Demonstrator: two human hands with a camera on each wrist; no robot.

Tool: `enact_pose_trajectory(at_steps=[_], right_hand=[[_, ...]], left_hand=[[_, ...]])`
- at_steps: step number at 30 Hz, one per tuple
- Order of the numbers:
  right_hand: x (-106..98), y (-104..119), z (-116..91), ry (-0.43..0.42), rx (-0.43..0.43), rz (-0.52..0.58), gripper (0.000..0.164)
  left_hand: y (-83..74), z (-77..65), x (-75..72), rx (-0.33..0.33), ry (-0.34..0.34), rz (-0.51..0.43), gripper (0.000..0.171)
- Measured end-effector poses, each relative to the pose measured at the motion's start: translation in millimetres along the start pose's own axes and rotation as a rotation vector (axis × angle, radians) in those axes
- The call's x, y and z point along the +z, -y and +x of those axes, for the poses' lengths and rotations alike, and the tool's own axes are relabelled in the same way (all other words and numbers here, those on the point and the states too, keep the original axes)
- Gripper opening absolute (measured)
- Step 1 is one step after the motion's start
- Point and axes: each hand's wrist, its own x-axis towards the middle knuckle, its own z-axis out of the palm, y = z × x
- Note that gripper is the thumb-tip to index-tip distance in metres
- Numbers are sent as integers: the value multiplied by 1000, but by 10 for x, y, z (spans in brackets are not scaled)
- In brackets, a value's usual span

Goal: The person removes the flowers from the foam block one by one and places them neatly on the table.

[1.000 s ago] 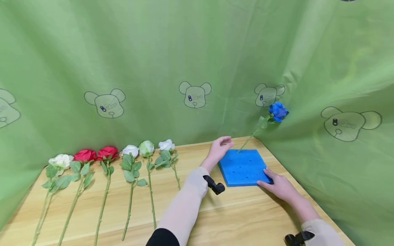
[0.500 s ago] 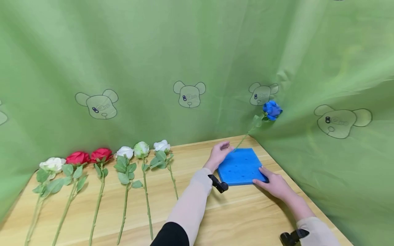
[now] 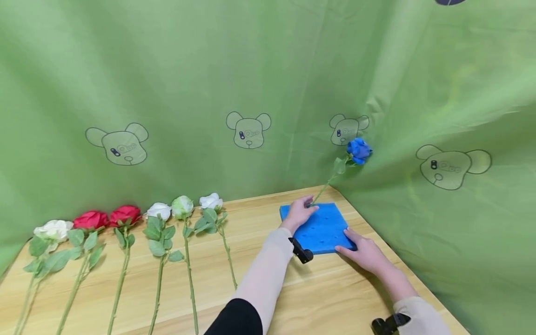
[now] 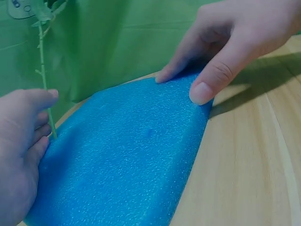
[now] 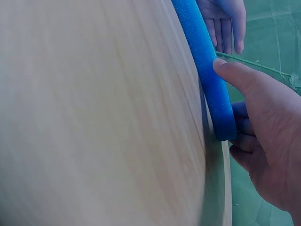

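Observation:
A blue foam block (image 3: 324,230) with small holes lies on the wooden table. From its back edge a blue artificial rose (image 3: 358,150) rises on a green stem (image 4: 43,70), leaning right. My left hand (image 3: 299,211) is beside the foot of that stem; in the right wrist view its fingers (image 5: 226,35) look straight. Contact between this hand and the stem is hard to tell. At the front right corner, my right hand (image 3: 368,253) grips the block, thumb (image 5: 228,68) on top and other fingers at the side, partly hidden.
To the left, several artificial roses lie in a row: a cream one (image 3: 53,230), red ones (image 3: 125,215), white ones (image 3: 159,211) and a pale green one (image 3: 182,207). A green curtain (image 3: 188,70) with bear-head prints stands behind and right of the table (image 3: 335,298).
My left hand has come forward and down onto the block's back left area, close to the stem. The right hand stays on the corner. The whole head view has shifted, moving everything leftward.

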Motion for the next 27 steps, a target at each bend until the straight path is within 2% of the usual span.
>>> enact_pose_trajectory(at_steps=[3, 6, 17, 24, 27], right_hand=[[-3, 11, -2, -4, 3, 7, 80], [-4, 10, -2, -8, 4, 7, 80], [11, -3, -10, -6, 3, 9, 80], [9, -3, -21, -7, -2, 13, 79], [19, -5, -15, -8, 1, 14, 80]], left_hand=[[0, 15, 28, 21, 1, 104, 46], [-2, 17, 55, 19, -6, 146, 44], [-60, -31, 79, -10, -40, 159, 32], [-48, -44, 84, 42, -81, 227, 25], [-9, -32, 85, 51, -95, 224, 24]])
